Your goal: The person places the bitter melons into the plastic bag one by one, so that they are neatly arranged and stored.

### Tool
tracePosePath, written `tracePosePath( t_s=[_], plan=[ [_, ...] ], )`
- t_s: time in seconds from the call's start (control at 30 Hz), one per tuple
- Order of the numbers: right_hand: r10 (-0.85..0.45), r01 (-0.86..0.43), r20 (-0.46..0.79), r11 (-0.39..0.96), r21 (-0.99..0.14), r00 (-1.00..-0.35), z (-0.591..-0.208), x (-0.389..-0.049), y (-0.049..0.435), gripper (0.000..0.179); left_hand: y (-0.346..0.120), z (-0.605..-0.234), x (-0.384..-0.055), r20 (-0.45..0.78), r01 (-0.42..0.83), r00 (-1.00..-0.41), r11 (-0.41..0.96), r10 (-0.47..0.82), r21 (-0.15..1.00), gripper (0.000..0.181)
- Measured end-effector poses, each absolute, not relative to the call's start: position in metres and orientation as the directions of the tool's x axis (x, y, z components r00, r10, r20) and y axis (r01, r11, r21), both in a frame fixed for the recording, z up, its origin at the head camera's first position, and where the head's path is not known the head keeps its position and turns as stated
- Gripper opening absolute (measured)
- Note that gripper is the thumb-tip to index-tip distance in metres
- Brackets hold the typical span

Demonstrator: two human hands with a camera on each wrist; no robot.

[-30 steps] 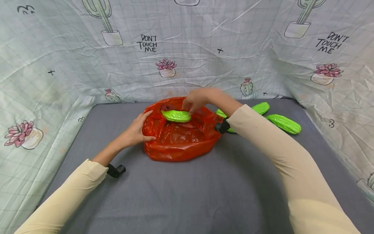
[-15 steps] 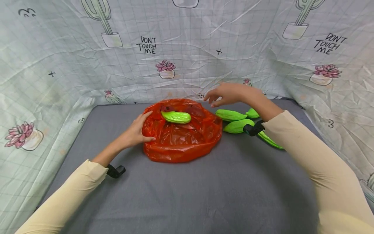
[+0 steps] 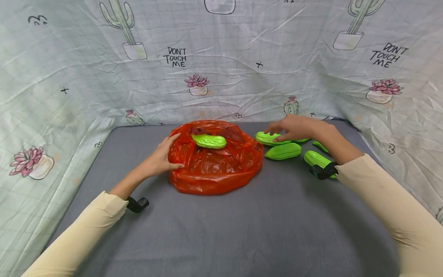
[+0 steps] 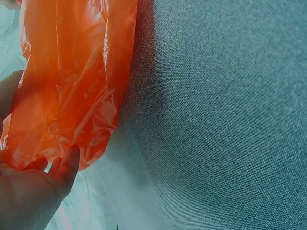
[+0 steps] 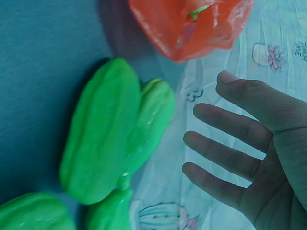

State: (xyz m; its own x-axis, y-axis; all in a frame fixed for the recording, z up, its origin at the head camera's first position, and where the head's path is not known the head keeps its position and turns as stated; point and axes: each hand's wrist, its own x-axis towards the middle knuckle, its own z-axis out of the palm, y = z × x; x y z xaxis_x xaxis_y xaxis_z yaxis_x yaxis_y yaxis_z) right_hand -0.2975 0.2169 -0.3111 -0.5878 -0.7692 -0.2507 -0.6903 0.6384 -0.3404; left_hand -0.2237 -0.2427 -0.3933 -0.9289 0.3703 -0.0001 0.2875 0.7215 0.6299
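In the head view, a red plastic bag (image 3: pixel 216 182) lies with its mouth open on the grey surface. My left hand (image 3: pixel 160 157) grips its left side, thumb in front and fingers toward the back; the left wrist view shows the fingers against the film. Inside the bag's mouth rests a bright green bitter melon (image 3: pixel 209 141), with dark reddish spotted shapes behind it. My right hand (image 3: pixel 294 127) hovers over a bitter melon (image 3: pixel 263 137) right of the bag. In the right wrist view its fingers are spread, apart from the melons (image 5: pixel 103 132), holding nothing.
More bitter melons lie to the right: one (image 3: pixel 283 151) in front of the hand and one (image 3: pixel 315 158) partly behind the right wrist's black camera (image 3: pixel 323 172). A patterned cloth (image 3: pixel 225 88) walls in the back and sides. The grey surface (image 3: pixel 221 231) stretches toward me.
My right hand has left the bitter melon in the bag and moved right, then lower, over the other melons. The left hand stays on the bag.
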Motion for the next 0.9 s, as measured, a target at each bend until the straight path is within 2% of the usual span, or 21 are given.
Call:
tracePosePath(
  t_s=[0.53, 0.9],
  plan=[
    [-0.762, -0.676, -0.194, 0.641, -0.364, -0.618, -0.347, -0.28, 0.249, 0.04, -0.25, -0.397, -0.219, -0.004, 0.27, -0.935, 0.719, 0.355, 0.64, 0.105],
    [-0.761, -0.701, -0.127, 0.638, -0.318, -0.636, -0.366, -0.275, 0.257, 0.041, -0.25, -0.396, -0.219, 0.007, 0.275, -0.936, 0.716, 0.353, 0.642, 0.105]
  ],
)
